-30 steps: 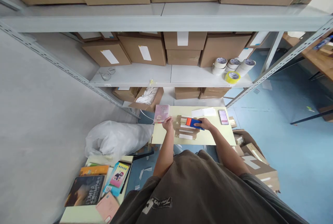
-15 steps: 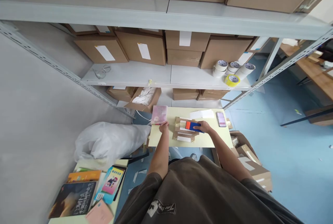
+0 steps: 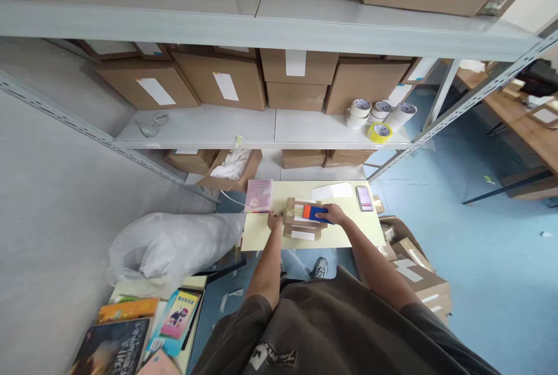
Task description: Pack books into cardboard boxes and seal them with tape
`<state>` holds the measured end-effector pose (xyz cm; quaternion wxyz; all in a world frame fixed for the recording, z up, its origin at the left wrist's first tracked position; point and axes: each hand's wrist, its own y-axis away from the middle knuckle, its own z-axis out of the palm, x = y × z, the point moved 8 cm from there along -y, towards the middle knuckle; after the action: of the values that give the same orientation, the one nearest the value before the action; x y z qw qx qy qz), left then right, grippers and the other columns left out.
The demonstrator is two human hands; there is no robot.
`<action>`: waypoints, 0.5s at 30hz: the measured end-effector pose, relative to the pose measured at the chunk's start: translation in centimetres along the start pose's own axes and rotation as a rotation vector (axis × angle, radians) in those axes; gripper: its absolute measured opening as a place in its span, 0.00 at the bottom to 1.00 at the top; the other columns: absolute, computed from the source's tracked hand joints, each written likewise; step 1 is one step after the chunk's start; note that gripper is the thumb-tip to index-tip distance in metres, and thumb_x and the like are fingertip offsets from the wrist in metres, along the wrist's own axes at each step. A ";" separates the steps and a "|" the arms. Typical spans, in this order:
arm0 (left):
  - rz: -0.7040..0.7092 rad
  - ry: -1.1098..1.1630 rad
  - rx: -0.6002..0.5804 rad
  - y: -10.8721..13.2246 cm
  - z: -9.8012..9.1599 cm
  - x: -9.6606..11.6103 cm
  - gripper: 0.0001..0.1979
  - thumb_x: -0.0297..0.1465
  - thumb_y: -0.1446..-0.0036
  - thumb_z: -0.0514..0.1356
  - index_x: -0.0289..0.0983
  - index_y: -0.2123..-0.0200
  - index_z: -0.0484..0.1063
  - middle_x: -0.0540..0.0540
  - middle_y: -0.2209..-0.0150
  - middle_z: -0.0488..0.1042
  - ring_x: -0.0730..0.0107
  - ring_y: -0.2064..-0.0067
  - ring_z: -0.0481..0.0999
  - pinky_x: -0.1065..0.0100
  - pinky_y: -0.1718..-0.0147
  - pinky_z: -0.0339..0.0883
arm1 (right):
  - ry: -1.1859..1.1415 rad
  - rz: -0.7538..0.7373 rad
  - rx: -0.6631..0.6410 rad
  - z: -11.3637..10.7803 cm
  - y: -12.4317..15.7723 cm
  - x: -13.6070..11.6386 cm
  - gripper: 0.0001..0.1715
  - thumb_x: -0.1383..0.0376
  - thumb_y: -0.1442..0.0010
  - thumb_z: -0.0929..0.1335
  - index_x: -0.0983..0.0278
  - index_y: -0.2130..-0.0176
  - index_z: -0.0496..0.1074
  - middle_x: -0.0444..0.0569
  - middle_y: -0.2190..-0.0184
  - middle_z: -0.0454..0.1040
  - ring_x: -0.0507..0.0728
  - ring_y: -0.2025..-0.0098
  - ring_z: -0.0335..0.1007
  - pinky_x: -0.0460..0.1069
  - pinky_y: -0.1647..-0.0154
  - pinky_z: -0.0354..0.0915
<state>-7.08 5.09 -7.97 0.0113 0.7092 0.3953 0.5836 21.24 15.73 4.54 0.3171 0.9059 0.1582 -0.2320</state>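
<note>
On the pale yellow table lie small taped cardboard pieces (image 3: pixel 303 235) with white labels. My right hand (image 3: pixel 335 214) is closed round a blue tape dispenser (image 3: pixel 319 215) with an orange end, held over the cardboard. My left hand (image 3: pixel 275 221) is at the left edge of the cardboard, below a pink book (image 3: pixel 258 195); its fingers are too small to make out clearly. White paper slips (image 3: pixel 332 191) lie behind the cardboard, and a phone (image 3: pixel 364 198) lies to their right.
A grey shelf (image 3: pixel 209 125) with boxes and tape rolls (image 3: pixel 360 109) stands behind the table (image 3: pixel 360 232). A plastic-wrapped bundle (image 3: pixel 174 247) and books (image 3: pixel 115 343) are at left. Open cartons (image 3: pixel 421 282) sit on the floor at right.
The view has shifted slightly, moving the scene left. My left hand has come away from the pink book's lower edge toward the cardboard. The dispenser stays in my right hand over the cardboard.
</note>
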 end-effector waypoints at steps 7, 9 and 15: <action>0.170 -0.241 -0.096 1.8 3.0 2.7 0.24 0.43 0.27 0.54 0.38 0.36 0.72 0.38 0.41 0.80 0.54 0.39 0.78 0.58 0.40 0.69 | 0.101 -0.013 -0.062 0.3 -0.1 -2.1 0.29 0.41 0.40 0.75 0.62 0.54 0.83 0.56 0.54 0.84 0.64 0.53 0.79 0.49 0.60 0.66; 0.152 -0.244 -0.063 2.2 3.5 2.3 0.26 0.42 0.25 0.53 0.37 0.31 0.66 0.37 0.38 0.78 0.55 0.38 0.78 0.58 0.39 0.69 | 0.133 -0.020 -0.059 0.5 -0.2 -2.7 0.29 0.42 0.40 0.75 0.62 0.53 0.83 0.56 0.53 0.84 0.65 0.51 0.79 0.49 0.58 0.66; 0.109 -0.306 0.015 2.3 4.0 1.6 0.26 0.41 0.24 0.52 0.36 0.30 0.64 0.35 0.38 0.77 0.52 0.38 0.78 0.56 0.40 0.70 | 0.140 0.013 -0.036 -1.1 0.8 1.2 0.29 0.42 0.38 0.74 0.61 0.51 0.83 0.56 0.54 0.84 0.64 0.52 0.80 0.49 0.56 0.67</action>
<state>-2.47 6.19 -6.80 0.0342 0.8103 0.3544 0.4655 22.96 16.03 5.07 0.3230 0.9150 0.1780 -0.1633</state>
